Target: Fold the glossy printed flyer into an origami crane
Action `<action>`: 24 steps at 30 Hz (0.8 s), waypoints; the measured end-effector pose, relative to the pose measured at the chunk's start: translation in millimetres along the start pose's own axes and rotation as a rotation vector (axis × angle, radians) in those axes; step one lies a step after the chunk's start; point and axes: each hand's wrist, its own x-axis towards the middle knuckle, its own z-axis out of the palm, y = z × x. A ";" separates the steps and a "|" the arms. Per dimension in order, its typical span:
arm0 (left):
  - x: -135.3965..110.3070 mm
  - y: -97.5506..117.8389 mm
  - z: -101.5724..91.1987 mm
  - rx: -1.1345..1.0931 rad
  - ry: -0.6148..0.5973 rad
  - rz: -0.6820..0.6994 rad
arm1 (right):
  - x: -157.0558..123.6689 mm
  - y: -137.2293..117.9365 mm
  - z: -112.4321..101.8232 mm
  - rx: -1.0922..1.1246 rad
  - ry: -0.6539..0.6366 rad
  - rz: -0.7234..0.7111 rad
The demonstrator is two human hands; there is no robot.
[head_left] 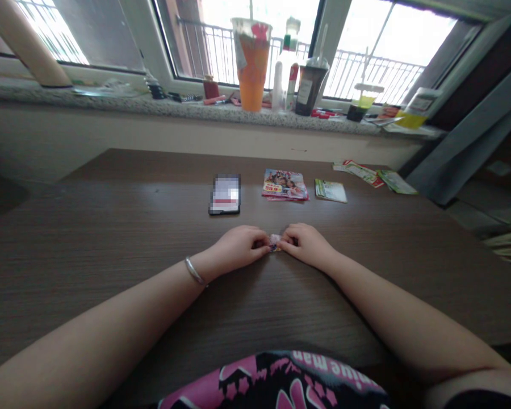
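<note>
Between my two hands, just above or on the brown table, is a small piece of printed paper [275,242] with white, purple and yellowish patches. My left hand [242,247] pinches its left end with thumb and fingers; a silver bangle circles that wrist. On the other end, my right hand [304,243] pinches the paper in the same way. Most of the paper is hidden by my fingers, so whether it is folded I cannot tell. Beyond my hands lies a stack of colourful printed leaflets [285,184].
A phone-like device [225,195], blurred out, lies left of the leaflets. Right of them are a small green-white card stack [331,191] and more printed slips [364,173]. Along the windowsill [187,111] stand a tall orange drink cup [252,65], a dark cup [310,85] and bottles.
</note>
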 end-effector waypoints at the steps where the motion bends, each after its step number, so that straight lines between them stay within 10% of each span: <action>1: -0.3 1.0 -0.1 0.016 0.001 -0.001 | -0.1 0.2 -0.3 0.012 0.000 0.000; 24: -4.5 12.4 0.5 0.122 0.033 0.009 | -4.2 -5.3 -7.2 0.052 -0.073 -0.066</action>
